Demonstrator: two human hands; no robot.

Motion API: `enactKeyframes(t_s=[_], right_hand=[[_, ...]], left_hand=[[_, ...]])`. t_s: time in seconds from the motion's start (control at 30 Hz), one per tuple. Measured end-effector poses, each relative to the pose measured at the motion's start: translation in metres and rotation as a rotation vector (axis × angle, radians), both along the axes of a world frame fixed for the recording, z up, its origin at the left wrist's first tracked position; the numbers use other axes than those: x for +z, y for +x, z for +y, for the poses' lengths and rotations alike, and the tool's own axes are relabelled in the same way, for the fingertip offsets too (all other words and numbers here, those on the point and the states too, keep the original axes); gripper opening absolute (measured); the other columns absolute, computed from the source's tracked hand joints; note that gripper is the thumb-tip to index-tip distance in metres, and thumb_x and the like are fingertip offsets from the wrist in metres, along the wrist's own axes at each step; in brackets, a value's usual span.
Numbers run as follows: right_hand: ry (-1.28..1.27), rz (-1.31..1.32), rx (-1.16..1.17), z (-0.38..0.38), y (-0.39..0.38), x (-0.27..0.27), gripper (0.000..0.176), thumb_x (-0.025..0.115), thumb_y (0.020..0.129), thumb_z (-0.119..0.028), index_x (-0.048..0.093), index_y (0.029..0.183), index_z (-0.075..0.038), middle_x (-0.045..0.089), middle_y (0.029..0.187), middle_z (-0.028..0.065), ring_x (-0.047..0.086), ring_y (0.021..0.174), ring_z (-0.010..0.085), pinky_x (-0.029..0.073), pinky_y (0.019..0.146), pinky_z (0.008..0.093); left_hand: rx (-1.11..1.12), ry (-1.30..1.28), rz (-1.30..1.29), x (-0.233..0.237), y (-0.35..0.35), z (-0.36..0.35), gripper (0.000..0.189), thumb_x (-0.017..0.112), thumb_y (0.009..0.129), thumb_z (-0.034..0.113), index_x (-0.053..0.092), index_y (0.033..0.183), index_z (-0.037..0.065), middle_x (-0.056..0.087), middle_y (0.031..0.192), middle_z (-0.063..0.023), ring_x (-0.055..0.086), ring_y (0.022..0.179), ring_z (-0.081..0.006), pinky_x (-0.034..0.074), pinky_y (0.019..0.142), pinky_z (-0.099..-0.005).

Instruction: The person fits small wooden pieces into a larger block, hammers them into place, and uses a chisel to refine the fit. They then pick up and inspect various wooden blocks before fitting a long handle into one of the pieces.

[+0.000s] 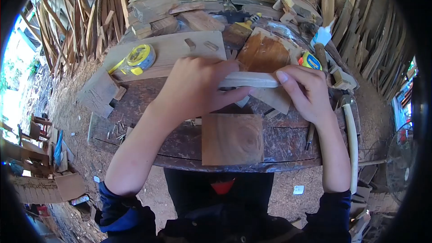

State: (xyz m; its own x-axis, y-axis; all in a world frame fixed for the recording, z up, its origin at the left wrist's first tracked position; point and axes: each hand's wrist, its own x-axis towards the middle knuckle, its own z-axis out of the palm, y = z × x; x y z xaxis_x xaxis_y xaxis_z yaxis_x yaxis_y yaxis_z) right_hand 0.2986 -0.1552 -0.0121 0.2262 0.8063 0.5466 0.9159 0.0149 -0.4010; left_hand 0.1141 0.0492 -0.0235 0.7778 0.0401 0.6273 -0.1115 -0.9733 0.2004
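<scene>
Between my two hands a pale strip, apparently of wood [252,80], is held level above the bench. My left hand [193,85] is closed around its left end, the thumb stretched along underneath. At the strip's right end, my right hand [308,90] pinches it between thumb and fingers. Below the hands, a square brown board [232,139] with a round grain figure lies at the bench's front edge. Behind the strip is a reddish-brown wooden panel [263,51], partly covered by the right fingers.
On the worn bench [292,148] sit a yellow tape roll [141,56], a tape measure [310,60], a glue bottle [322,35] and a yellow-handled brush [249,21]. A pale curved handle [350,148] runs along the right edge. Wood offcuts [198,20] crowd the back.
</scene>
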Motion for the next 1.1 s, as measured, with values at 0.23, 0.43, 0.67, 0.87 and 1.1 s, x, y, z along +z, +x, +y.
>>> enactKeyframes(t_s=[0.23, 0.43, 0.67, 0.87, 1.1], right_hand=[[-0.044, 0.029, -0.018, -0.001, -0.004, 0.005, 0.024, 0.068, 0.101, -0.023, 0.078, 0.1, -0.001, 0.073, 0.083, 0.0124, 0.07, 0.069, 0.0262, 0.053, 0.065, 0.0347], [-0.004, -0.008, 0.013, -0.001, -0.004, 0.006, 0.021, 0.07, 0.099, -0.02, 0.078, 0.099, -0.001, 0.074, 0.084, 0.0125, 0.071, 0.068, 0.0252, 0.054, 0.062, 0.0348], [-0.033, -0.002, 0.006, -0.003, -0.007, 0.013, 0.02, 0.071, 0.098, -0.02, 0.078, 0.098, -0.002, 0.075, 0.085, 0.0125, 0.074, 0.072, 0.0261, 0.056, 0.063, 0.0346], [-0.011, -0.029, 0.001, -0.002, -0.008, 0.009, 0.018, 0.073, 0.097, -0.021, 0.078, 0.097, -0.003, 0.075, 0.086, 0.0103, 0.073, 0.071, 0.0257, 0.056, 0.063, 0.034], [-0.034, -0.048, -0.018, -0.001, -0.01, 0.013, 0.02, 0.072, 0.097, -0.021, 0.078, 0.098, -0.002, 0.075, 0.086, 0.011, 0.072, 0.069, 0.0262, 0.056, 0.063, 0.0342]], left_hand=[[-0.011, -0.01, -0.007, -0.003, 0.001, 0.004, 0.038, 0.085, 0.084, 0.042, 0.072, 0.086, 0.006, 0.069, 0.07, -0.0099, 0.069, 0.063, -0.0319, 0.054, 0.059, -0.0418], [-0.026, -0.022, -0.013, -0.001, -0.001, 0.006, 0.04, 0.085, 0.084, 0.042, 0.072, 0.087, 0.005, 0.068, 0.07, -0.0115, 0.068, 0.065, -0.0341, 0.054, 0.059, -0.0425], [-0.019, -0.035, 0.015, 0.005, -0.001, 0.002, 0.04, 0.087, 0.082, 0.041, 0.072, 0.087, 0.004, 0.068, 0.072, -0.0116, 0.068, 0.065, -0.0351, 0.054, 0.061, -0.0442], [-0.021, 0.005, -0.009, 0.005, 0.0, 0.004, 0.039, 0.088, 0.081, 0.039, 0.071, 0.086, 0.005, 0.065, 0.07, -0.0088, 0.067, 0.064, -0.0324, 0.053, 0.06, -0.0424], [-0.013, -0.006, 0.002, 0.004, 0.0, 0.004, 0.038, 0.089, 0.08, 0.038, 0.072, 0.087, 0.005, 0.065, 0.07, -0.0082, 0.066, 0.063, -0.0303, 0.053, 0.059, -0.0393]])
